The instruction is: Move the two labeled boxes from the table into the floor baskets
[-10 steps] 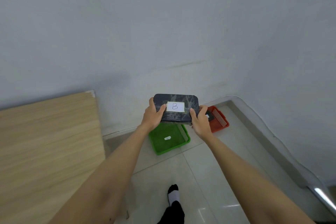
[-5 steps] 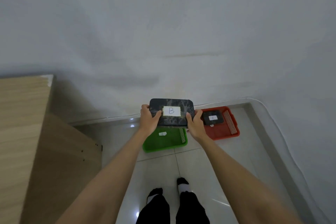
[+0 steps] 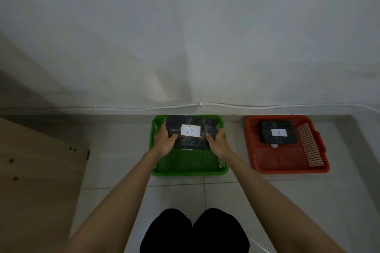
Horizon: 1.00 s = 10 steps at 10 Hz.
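Observation:
A dark marbled box labeled B (image 3: 203, 129) is held over the far half of the green basket (image 3: 189, 168) on the floor. My left hand (image 3: 166, 139) grips its left end and my right hand (image 3: 218, 141) grips its right end. Whether the box touches the basket floor I cannot tell. To the right, a second dark box labeled A (image 3: 278, 132) lies inside the red basket (image 3: 287, 162), toward its far left corner.
The wooden table's side panel (image 3: 39, 181) stands at the left. A white cable (image 3: 200, 105) runs along the foot of the wall behind both baskets. My knees in black trousers (image 3: 194, 232) are at the bottom, over grey floor tiles.
I have crouched and lowered box B with both hands down into the green basket. The baskets now appear much closer, and the tabletop has left the view.

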Each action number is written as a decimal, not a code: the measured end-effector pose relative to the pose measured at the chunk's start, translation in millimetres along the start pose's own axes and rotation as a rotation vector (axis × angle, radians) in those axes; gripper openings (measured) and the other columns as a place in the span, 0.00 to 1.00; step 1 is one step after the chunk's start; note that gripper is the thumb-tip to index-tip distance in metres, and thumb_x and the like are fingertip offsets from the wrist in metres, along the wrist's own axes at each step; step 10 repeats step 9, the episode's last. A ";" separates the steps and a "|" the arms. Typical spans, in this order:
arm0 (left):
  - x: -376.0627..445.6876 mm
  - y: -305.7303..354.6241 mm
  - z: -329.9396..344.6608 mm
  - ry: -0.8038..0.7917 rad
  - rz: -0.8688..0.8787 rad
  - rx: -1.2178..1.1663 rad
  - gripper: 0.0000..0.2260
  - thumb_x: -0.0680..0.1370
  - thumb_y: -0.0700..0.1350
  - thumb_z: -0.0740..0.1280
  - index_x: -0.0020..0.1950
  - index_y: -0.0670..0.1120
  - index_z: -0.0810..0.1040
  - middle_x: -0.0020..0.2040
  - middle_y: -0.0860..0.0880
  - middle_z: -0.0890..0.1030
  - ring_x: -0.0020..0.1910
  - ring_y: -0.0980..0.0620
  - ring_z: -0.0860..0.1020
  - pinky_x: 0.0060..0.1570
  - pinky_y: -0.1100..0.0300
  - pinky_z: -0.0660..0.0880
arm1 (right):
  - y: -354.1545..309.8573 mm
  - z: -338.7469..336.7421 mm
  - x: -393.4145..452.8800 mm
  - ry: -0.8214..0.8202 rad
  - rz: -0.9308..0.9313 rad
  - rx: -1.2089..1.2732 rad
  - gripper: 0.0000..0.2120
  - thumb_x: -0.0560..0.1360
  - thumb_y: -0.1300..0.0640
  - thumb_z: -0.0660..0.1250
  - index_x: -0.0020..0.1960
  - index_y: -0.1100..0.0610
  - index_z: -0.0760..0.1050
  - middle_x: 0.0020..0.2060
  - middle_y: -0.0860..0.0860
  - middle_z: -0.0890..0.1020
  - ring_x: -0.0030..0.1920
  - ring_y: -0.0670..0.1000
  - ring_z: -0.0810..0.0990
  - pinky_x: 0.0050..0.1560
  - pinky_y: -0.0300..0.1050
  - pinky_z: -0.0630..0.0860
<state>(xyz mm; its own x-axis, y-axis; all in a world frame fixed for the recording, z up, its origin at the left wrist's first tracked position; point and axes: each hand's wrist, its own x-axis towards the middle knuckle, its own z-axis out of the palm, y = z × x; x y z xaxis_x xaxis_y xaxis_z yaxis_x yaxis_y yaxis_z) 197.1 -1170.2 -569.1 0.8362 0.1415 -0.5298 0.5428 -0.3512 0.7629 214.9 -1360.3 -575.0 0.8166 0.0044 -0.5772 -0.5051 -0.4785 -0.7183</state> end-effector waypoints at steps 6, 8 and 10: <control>168.4 -109.7 54.8 -0.123 -0.066 0.124 0.20 0.78 0.36 0.61 0.71 0.41 0.68 0.70 0.40 0.71 0.68 0.43 0.70 0.68 0.56 0.65 | 112.7 68.3 173.2 0.017 -0.011 -0.079 0.26 0.73 0.65 0.69 0.68 0.66 0.65 0.65 0.62 0.75 0.64 0.59 0.75 0.61 0.47 0.72; 154.5 -94.1 44.9 -0.055 -0.079 0.191 0.28 0.78 0.43 0.64 0.76 0.40 0.58 0.75 0.39 0.64 0.72 0.41 0.65 0.72 0.52 0.63 | 98.6 60.3 151.9 -0.011 -0.068 -0.078 0.35 0.74 0.63 0.67 0.75 0.64 0.53 0.71 0.62 0.67 0.70 0.59 0.68 0.70 0.49 0.66; 129.9 -69.8 27.7 0.025 -0.040 0.312 0.34 0.78 0.44 0.62 0.78 0.41 0.47 0.78 0.39 0.55 0.76 0.40 0.58 0.75 0.49 0.58 | 77.8 45.6 126.9 0.003 -0.096 -0.175 0.39 0.76 0.60 0.66 0.77 0.61 0.44 0.75 0.62 0.60 0.74 0.60 0.61 0.75 0.53 0.60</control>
